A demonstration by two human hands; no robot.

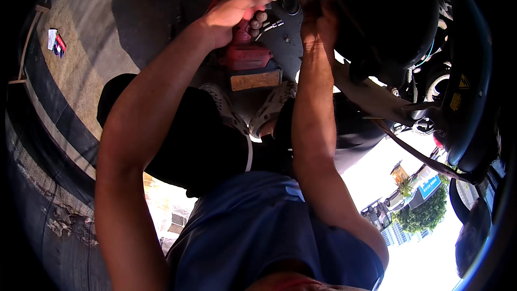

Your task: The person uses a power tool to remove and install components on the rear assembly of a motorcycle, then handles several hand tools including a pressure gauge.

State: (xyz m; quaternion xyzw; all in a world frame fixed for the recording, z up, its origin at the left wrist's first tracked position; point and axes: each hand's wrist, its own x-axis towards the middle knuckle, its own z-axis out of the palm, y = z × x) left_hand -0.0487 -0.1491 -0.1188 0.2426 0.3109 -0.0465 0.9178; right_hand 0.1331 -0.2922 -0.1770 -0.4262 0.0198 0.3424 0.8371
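Sunlit ground [89,29] spreads at ten o'clock, a small printed packet [60,48] lying there. The left hand [242,13] — fingers curled around the grip — holds the red drill [243,35] at twelve; the right hand [320,21] (one o'clock, shadowed) hides its finger state, so I cannot tell. A dark machine [476,75] at three bears a yellow warning label [463,81].
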